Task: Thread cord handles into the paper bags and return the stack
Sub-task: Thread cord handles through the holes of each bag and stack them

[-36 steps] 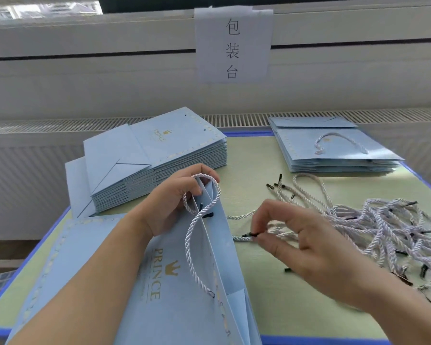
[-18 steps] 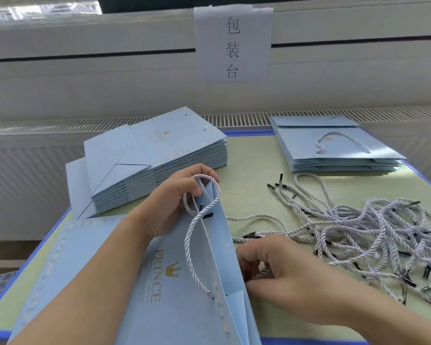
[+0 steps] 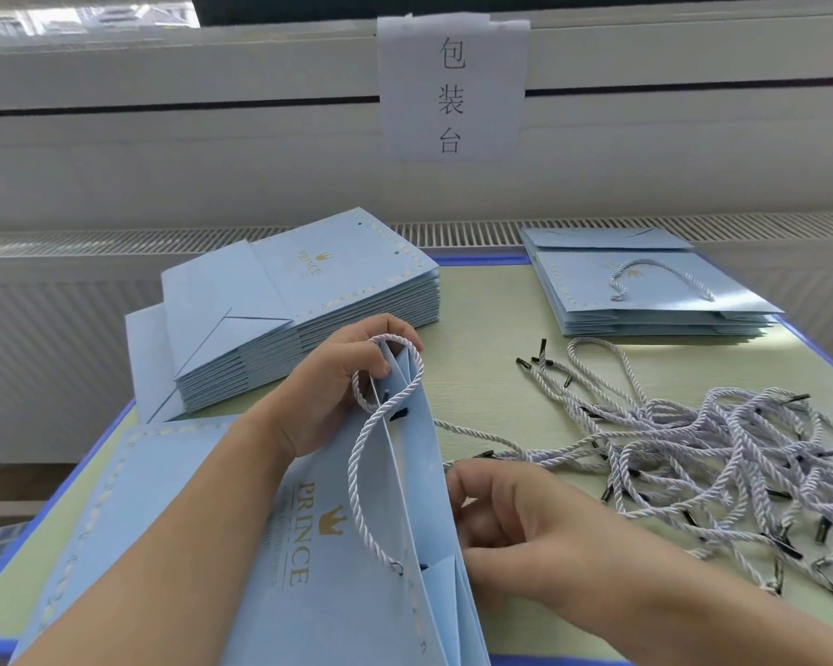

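Head view, left to right. A stack of unthreaded bags (image 3: 304,300) lies flat at the left rear of the counter (image 3: 482,358), a pale green surface with a blue edge. The top bag of this stack shows a gold PRINCE logo and empty handle holes.

At front left, a flat bag (image 3: 164,473) lies under the left forearm. On it stands the bag being worked (image 3: 337,545), light blue, held on edge with its mouth open toward the rear. The left hand (image 3: 337,382) holds the far top corner of this bag; its grip is closed, fingers curled around the paper edges. One cord handle (image 3: 381,454) is already fitted to the left-facing panel and hangs in a loop (its upper part passes over the left fingers).

The right hand (image 3: 515,521) rests against the right-facing panel of the same bag, fingers curled inward; whether its grip holds a cord end cannot be told, as the fingertips are hidden. A loose cord (image 3: 482,437) runs from just above this hand to the pile of cords (image 3: 722,454), white twisted lengths with black tips, spread over the right of the counter.

At right rear lies the stack of finished bags (image 3: 645,290), handle visible on top. A paper sign (image 3: 453,84) hangs on the wall behind.
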Demonstrator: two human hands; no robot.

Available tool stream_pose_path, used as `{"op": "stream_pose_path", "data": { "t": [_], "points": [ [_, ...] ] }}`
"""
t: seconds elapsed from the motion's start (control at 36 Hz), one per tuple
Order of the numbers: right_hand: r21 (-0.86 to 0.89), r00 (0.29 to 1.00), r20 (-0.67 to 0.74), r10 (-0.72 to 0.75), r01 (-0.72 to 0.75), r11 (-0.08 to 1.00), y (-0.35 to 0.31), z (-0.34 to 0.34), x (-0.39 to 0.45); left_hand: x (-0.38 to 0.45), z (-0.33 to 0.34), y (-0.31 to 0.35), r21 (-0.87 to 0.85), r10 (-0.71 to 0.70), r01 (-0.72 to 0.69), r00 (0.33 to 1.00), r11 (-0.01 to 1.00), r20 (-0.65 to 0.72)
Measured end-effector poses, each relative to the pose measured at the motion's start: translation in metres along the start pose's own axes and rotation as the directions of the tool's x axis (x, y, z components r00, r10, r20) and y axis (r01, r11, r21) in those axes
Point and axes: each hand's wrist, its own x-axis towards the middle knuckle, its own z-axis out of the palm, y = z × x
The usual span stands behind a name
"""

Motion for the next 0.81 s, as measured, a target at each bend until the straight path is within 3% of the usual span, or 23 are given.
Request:
{"op": "stream_pose_path", "data": {
  "t": [0.08, 0.14, 0.22, 0.31, 0.36, 0.42, 0.53, 0.61, 0.69, 0.81],
  "points": [
    [0.185, 0.999, -0.026, 0.024, -0.019, 0.983, -0.001, 0.002, -0.006, 0.001, 0.0, -0.001, 0.021, 0.003, -0.003, 1.0, 1.0, -0.004],
    [0.206, 0.998, -0.065, 0.025, -0.011, 0.978, -0.004, 0.006, -0.007, 0.001, 0.0, -0.001, 0.025, 0.004, -0.004, 1.0, 1.0, -0.007],
    [0.084, 0.978, -0.206, -0.032, 0.05, 0.995, -0.005, 0.014, -0.006, 0.001, -0.001, -0.002, 0.032, 0.003, -0.003, 1.0, 0.999, -0.01],
    [-0.187, 0.937, -0.297, -0.183, 0.131, 0.974, -0.002, 0.022, -0.009, 0.001, -0.001, -0.001, 0.021, 0.003, -0.003, 1.0, 1.0, -0.009],
    [-0.246, 0.926, -0.285, -0.249, 0.18, 0.952, -0.004, 0.026, -0.013, 0.0, -0.001, 0.0, 0.009, 0.009, -0.008, 1.0, 1.0, -0.011],
    [-0.194, 0.937, -0.246, -0.247, 0.202, 0.96, -0.006, 0.027, -0.014, 0.001, 0.0, 0.0, 0.009, 0.011, -0.01, 1.0, 1.0, -0.018],
    [-0.106, 0.982, -0.167, -0.094, 0.076, 0.991, -0.014, 0.018, -0.013, 0.002, 0.0, -0.003, 0.057, -0.005, 0.007, 1.0, 0.998, -0.027],
    [-0.284, 0.992, -0.121, -0.037, 0.001, 0.959, -0.018, 0.013, -0.01, 0.003, 0.002, -0.005, 0.088, -0.016, 0.019, 0.999, 0.996, -0.032],
    [-0.531, 0.996, -0.068, -0.053, 0.009, 0.848, -0.02, 0.01, -0.01, 0.004, 0.005, -0.006, 0.121, -0.026, 0.031, 0.999, 0.992, -0.042],
    [-0.643, 0.996, -0.081, -0.028, -0.031, 0.765, -0.02, 0.012, -0.009, 0.004, 0.005, -0.007, 0.128, -0.049, 0.055, 0.998, 0.99, -0.048]
  ]
}}
